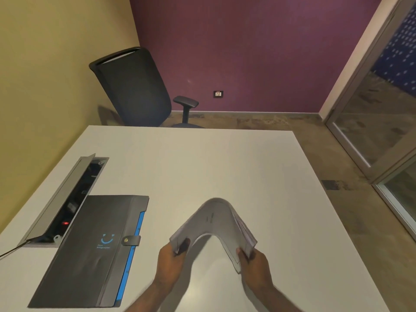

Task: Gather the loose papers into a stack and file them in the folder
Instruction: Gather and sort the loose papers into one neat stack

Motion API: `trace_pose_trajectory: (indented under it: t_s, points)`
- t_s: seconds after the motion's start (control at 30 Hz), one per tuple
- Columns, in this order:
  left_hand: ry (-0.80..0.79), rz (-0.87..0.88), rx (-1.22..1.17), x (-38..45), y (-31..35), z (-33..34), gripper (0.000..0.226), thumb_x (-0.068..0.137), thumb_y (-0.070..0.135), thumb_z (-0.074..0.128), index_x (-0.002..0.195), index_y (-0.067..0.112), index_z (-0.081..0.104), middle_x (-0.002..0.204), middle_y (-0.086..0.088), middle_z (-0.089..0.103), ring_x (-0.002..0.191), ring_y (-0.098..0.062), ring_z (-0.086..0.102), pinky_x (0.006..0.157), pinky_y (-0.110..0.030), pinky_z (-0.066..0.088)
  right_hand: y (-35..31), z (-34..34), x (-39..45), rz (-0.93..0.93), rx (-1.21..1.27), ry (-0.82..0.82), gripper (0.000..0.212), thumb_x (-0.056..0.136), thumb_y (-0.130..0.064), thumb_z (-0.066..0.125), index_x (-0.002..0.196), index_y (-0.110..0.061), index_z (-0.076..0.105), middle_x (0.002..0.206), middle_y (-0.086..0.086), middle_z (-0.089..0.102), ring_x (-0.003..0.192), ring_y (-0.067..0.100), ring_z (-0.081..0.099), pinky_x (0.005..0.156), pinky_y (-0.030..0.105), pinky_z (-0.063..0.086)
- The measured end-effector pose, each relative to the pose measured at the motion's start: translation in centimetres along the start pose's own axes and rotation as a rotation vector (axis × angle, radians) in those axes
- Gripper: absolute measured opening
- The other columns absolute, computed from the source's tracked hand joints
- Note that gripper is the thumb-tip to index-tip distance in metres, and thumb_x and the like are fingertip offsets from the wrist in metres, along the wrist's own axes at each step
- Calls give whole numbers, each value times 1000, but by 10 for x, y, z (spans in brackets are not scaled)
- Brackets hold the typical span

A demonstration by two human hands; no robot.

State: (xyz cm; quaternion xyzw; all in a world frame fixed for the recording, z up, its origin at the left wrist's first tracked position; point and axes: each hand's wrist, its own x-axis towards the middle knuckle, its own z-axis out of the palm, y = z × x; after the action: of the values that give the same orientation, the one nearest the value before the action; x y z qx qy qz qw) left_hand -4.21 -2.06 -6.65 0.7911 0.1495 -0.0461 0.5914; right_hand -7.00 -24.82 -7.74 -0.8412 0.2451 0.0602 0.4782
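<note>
Head view: your left hand [172, 258] grips one end of paper stack [216, 224], your right hand [253, 263] grips other end. Stack bowed upward, raised over white table [202, 158]. Closed dark folder [90, 251] flat on table, left of your hands.
</note>
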Motion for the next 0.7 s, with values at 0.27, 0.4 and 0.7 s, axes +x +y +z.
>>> trace_pose_trajectory:
  t_s: [0.27, 0.4, 0.7]
  points:
    - [-58, -38, 93, 6, -1, -6, 9, 98, 24, 59, 103, 19, 65, 86, -10, 70, 80, -26, 65, 76, -44, 56, -5, -6, 1, 36, -165, -31, 28, 94, -26, 58, 67, -19, 54, 59, -6, 56, 60, 21, 56, 54, 28, 36]
    - [-44, 61, 244, 16, 20, -23, 23, 98, 35, 57, 77, 43, 62, 72, 8, 71, 70, -12, 66, 65, -32, 57, -26, -24, 12, -6, -63, 12, 26, 84, -19, 73, 106, -6, 68, 89, 6, 71, 91, 28, 70, 69, 25, 46]
    - [-240, 370, 698, 58, 102, -64, 40, 99, 24, 53, 62, 15, 43, 54, 5, 44, 56, -16, 38, 54, -32, 28, -114, -67, 28, -457, -302, 357, 103, 71, -27, 81, 153, -16, 19, 157, 4, 31, 145, 26, 26, 116, 45, 18]
